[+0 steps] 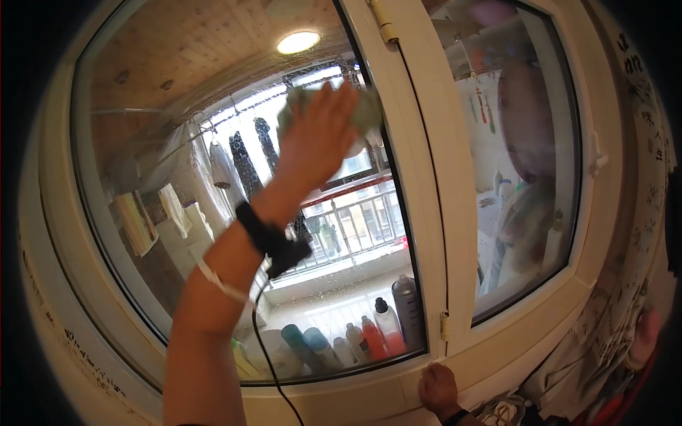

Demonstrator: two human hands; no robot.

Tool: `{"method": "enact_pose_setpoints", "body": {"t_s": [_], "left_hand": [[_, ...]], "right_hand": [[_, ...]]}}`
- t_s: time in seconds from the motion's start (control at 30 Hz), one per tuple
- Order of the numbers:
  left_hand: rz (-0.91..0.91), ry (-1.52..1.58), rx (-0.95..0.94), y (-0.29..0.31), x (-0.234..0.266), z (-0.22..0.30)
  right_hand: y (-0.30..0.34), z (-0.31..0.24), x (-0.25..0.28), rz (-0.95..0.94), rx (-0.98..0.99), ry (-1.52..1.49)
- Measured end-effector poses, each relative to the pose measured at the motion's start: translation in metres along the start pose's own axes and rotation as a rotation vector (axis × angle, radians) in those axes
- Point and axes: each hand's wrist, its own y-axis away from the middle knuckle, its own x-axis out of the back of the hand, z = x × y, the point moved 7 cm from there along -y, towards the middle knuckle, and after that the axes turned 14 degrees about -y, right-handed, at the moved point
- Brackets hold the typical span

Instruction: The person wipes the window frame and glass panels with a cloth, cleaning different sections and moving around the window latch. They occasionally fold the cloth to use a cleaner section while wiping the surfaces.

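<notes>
My left hand (323,128), raised high, presses a grey-green cloth (366,113) flat against the window pane (192,92). The cloth shows around the fingers and bunches out toward the frame upright on the right; hand and cloth are slightly blurred. Small drops or specks dot the glass. A black device is strapped on my left wrist, with a black cable (260,334) hanging from it. Low on the right, my right hand (438,389) is curled closed against the lower edge of the cream window frame (394,387). Whether it holds anything is hidden.
Behind the glass stand several bottles (387,326) and a dark spray can (406,305), with hanging clothes (245,163) and a railing (355,220) beyond. A second window panel (522,142) with a white handle (599,162) is to the right. Fabric (568,369) lies at lower right.
</notes>
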Motion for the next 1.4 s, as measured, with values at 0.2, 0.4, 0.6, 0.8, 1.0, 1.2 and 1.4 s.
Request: {"method": "enact_pose_setpoints", "body": {"t_s": [0.2, 0.4, 0.6, 0.8, 1.0, 1.2, 1.4], "left_hand": [[0.309, -0.125, 0.191, -0.077, 0.002, -0.044], [0.01, 0.146, -0.013, 0.002, 0.0, 0.027], [-0.404, 0.244, -0.295, 0.234, 0.013, 0.091], [-0.542, 0.195, -0.05, 0.257, 0.002, -0.03], [0.141, -0.271, 0.325, 0.165, 0.021, -0.27], [0.152, -0.363, 0.336, 0.17, 0.016, -0.257], [-0.445, 0.184, 0.018, 0.334, 0.016, -0.047]], "right_hand": [[-0.002, -0.008, 0.003, 0.059, 0.075, -0.013], [0.0, -0.001, 0.004, 0.016, 0.028, 0.012], [-0.004, -0.002, -0.005, -0.019, 0.013, 0.043], [0.005, 0.004, -0.014, -0.071, -0.003, 0.081], [0.002, -0.004, -0.019, -0.026, 0.053, 0.095], [-0.005, -0.013, -0.023, 0.0, 0.058, 0.146], [-0.01, -0.019, -0.04, -0.132, -0.194, 0.242]]}}
